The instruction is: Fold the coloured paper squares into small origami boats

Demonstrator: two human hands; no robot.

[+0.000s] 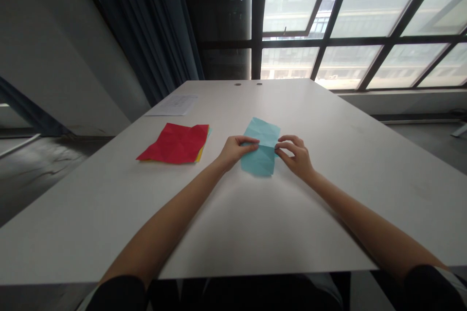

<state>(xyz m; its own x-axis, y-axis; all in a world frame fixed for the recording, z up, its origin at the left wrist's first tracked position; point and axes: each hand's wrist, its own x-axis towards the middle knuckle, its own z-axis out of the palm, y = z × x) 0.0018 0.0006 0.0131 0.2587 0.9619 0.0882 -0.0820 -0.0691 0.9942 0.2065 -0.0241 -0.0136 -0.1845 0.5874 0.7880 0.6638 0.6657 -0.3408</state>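
A light blue sheet of paper (260, 161), creased across its middle, is held just above the white table. My left hand (236, 150) pinches its left side, with the thumb and a finger reaching over the front near the crease. At the right edge of the sheet, my right hand (296, 154) grips the paper between thumb and fingertips. Left of my hands lies a creased red sheet (177, 143), with yellow and light blue edges showing beneath it.
The white table (219, 233) stretches away toward the windows. Printed white papers (174, 105) lie at its far left edge. Two small round fittings sit near the far edge. A dark blue curtain (146, 24) hangs behind on the left.
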